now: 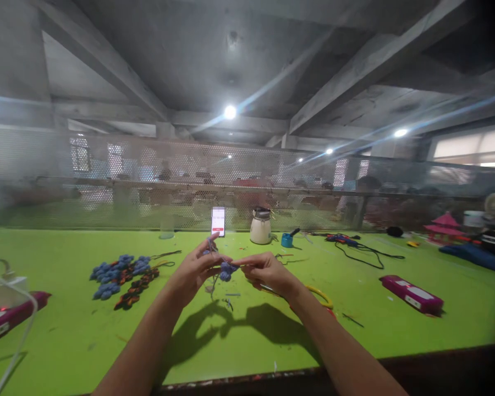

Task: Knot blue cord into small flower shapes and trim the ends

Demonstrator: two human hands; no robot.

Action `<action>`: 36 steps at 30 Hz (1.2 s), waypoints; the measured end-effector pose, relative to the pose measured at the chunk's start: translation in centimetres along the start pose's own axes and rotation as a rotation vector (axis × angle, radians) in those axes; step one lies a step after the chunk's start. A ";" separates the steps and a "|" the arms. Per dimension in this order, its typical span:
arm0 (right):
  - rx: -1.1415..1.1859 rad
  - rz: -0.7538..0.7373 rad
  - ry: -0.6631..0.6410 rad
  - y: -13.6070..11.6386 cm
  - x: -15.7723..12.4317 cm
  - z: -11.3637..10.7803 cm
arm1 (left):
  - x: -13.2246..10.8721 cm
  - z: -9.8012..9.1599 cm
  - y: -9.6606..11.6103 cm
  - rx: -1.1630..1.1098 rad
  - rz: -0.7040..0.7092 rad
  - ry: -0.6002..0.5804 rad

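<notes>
My left hand (pixel 196 269) pinches a small blue-purple crochet piece (pixel 227 271), its index finger raised with blue yarn (pixel 210 245) running over it. A loose yarn tail hangs below the piece. On the right side of the work, my right hand (pixel 268 270) is closed in a pinch, its index finger stretched to the piece. A slim crochet hook (pixel 267 287) seems to lie in its grip, mostly hidden by the fingers. Left of my hands, finished blue crochet flowers (pixel 106 273) and dark orange-and-black ones (pixel 136 289) lie in a group on the green table (pixel 214 363).
A lit phone (pixel 218 221) stands upright ahead, beside a white jar (pixel 260 226) and a small blue pot (pixel 287 240). Yellow-handled scissors (pixel 324 297) lie by my right forearm. Magenta boxes (pixel 412 295) flank both sides. Dark cord (pixel 363 253) lies back right. A mesh screen (pixel 247 170) borders the table.
</notes>
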State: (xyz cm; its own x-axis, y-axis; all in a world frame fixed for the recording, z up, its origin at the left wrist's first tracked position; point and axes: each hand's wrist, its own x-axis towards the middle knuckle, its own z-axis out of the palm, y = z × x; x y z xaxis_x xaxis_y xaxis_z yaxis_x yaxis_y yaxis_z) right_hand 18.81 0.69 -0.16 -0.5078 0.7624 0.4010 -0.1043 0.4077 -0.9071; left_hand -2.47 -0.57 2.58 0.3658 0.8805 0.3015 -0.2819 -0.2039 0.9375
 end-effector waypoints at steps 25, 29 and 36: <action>-0.059 0.059 0.139 -0.1 0.3 2.3 | 0.2 1.1 -1.3 0.189 0.169 0.133; -0.052 0.040 0.181 0.3 0.6 2.9 | 0.3 0.6 -1.4 0.050 0.082 0.158; -0.290 -0.053 0.265 0.9 0.6 3.0 | 0.7 0.4 -1.7 -0.042 -0.001 0.199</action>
State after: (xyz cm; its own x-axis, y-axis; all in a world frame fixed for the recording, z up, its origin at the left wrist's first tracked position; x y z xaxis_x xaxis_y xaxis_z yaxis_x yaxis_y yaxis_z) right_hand 15.85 0.06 -1.10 -0.2664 0.8241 0.4999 0.1405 0.5464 -0.8257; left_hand -1.41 0.20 1.25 0.1847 0.9489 0.2559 -0.3199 -0.1882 0.9286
